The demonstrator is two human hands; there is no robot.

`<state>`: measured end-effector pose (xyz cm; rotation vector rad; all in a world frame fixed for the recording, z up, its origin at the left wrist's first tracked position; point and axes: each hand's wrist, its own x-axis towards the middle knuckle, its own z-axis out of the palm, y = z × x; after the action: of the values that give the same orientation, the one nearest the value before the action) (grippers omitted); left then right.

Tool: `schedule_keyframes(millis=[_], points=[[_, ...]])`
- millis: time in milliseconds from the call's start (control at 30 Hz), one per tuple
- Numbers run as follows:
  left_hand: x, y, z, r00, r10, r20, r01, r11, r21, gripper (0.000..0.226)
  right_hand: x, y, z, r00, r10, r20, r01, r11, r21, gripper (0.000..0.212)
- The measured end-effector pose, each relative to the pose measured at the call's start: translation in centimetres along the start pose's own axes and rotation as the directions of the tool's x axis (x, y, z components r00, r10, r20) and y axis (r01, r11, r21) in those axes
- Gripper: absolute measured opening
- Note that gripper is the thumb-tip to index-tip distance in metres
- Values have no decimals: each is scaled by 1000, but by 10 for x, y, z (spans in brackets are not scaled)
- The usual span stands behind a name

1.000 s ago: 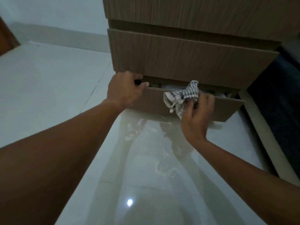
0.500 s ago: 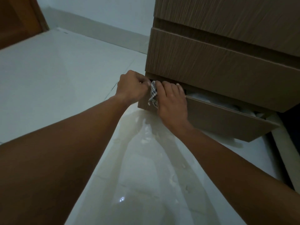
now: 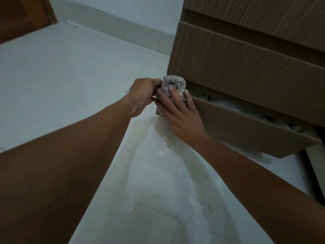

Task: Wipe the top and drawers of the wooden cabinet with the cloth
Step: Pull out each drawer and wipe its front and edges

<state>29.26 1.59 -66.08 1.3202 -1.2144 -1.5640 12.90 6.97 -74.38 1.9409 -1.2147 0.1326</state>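
The wooden cabinet (image 3: 246,55) fills the upper right, with closed drawer fronts above. Its bottom drawer (image 3: 246,127) is pulled partly out, and white things show inside it. The checked cloth (image 3: 174,85) is bunched at the drawer's left top corner. My right hand (image 3: 179,111) presses the cloth against that corner, fingers spread over it. My left hand (image 3: 144,92) is curled at the same corner, touching the cloth's left side; whether it grips the drawer edge or the cloth I cannot tell.
Pale glossy floor tiles (image 3: 70,76) stretch to the left and below. A white skirting and wall (image 3: 114,16) run along the back. A brown wooden door or panel (image 3: 22,14) stands at the top left. A dark gap (image 3: 316,164) lies right of the cabinet.
My right hand slid the cloth left along the drawer's top edge, from its middle to the left corner beside my left hand. The cloth is now bunched on top there.
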Motion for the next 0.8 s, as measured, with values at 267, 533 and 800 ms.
schedule_keyframes(millis=[267, 533, 800], points=[[-12, -5, 9, 934, 354, -49, -295, 841, 453, 18, -70, 19, 13, 857, -265, 442, 372, 912, -175, 67], [-24, 1, 38, 821, 569, 37, -287, 356, 889, 35, -121, 76, -8, 778, -356, 518, 469, 877, -103, 69], [-68, 5, 117, 801, 542, 253, -306, 8, 952, 22, -170, 121, -54, 831, -179, 527, 278, 954, -114, 68]])
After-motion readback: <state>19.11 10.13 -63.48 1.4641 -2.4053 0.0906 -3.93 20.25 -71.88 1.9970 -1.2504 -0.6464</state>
